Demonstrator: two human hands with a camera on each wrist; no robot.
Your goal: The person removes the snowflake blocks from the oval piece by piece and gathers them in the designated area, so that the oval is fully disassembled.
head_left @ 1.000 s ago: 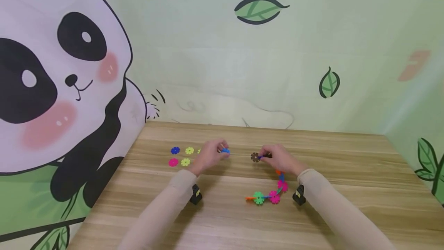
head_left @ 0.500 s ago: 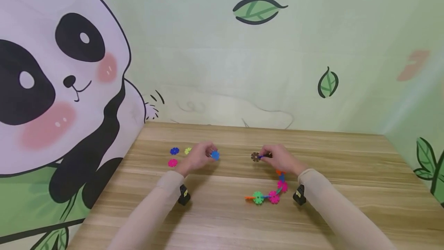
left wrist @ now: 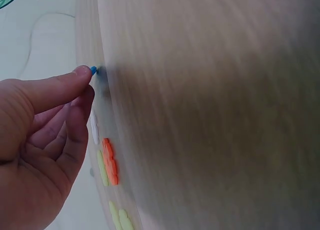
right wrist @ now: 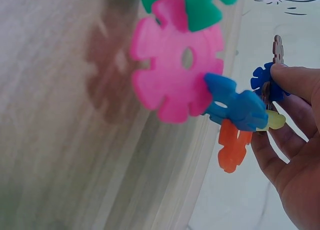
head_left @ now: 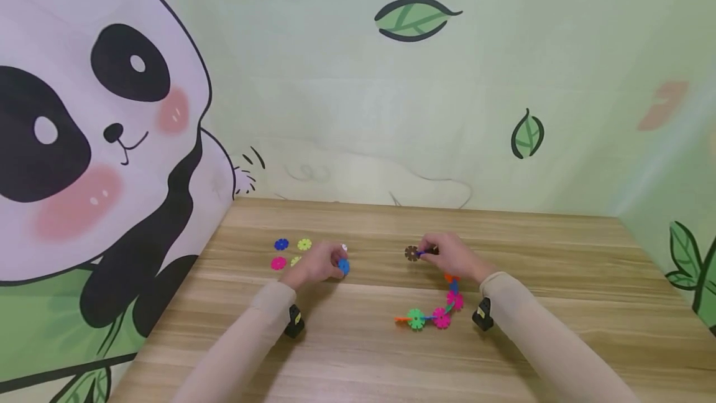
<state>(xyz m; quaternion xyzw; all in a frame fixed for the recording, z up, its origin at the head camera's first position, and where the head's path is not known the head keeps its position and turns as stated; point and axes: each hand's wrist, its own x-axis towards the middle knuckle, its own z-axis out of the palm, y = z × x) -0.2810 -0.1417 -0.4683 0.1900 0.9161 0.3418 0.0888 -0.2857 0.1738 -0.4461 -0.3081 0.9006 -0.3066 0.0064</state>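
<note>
My left hand pinches a light blue snowflake disc between thumb and fingers, low over the table. In the left wrist view only a sliver of that disc shows at the fingertips. My right hand grips a chain of interlocked snowflake discs by a dark blue disc. A brown disc sticks out at that end. From the hand the chain curves toward me through orange, blue, pink and green discs to an orange one. Fingers hide part of the chain.
Loose discs lie left of my left hand: dark blue, pink and yellow. A white disc peeks out behind it. The left wrist view also shows an orange disc. A printed wall backs the wooden table.
My left hand has moved left, then slightly toward me, carrying the light blue disc, and the white disc has come into sight. My right hand and the chain have stayed put.
</note>
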